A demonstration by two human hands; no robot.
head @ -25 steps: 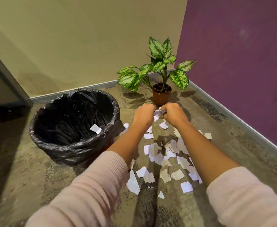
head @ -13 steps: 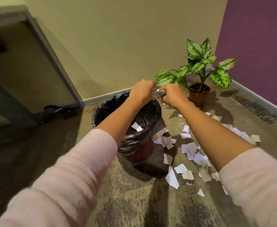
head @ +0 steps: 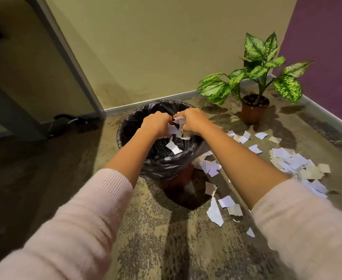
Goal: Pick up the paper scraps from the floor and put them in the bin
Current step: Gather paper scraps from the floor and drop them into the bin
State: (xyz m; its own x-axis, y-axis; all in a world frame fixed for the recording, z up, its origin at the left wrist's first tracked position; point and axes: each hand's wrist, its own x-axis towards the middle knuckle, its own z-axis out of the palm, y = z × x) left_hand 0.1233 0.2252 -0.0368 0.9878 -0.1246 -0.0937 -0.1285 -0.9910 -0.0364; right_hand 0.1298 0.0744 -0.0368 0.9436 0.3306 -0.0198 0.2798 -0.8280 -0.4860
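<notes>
From the head view, both hands were out over the bin (head: 166,165), and what a handful they had! The left hand (head: 157,124) and right hand (head: 195,121) met knuckle to knuckle, fingers curled tight around a wad of paper scraps (head: 177,127) squeezed between them, with white corners poking out below the fingertips. That wad sat directly above the black-lined mouth of the bin, so a drop looked imminent. Just beneath the fingers a loose white piece (head: 173,147) showed against the liner; whether it was falling or already resting inside, I could not tell. Off to the right of the fingers and nearer the person, the scattered scraps (head: 296,163) were left on the floor (head: 146,229), some just beside the base of the bin, most of them well apart from it. Beyond the right fingers stood a potted plant (head: 255,107) by the wall. By my reckoning this was early going: one load about to land, several more gathering trips left.
</notes>
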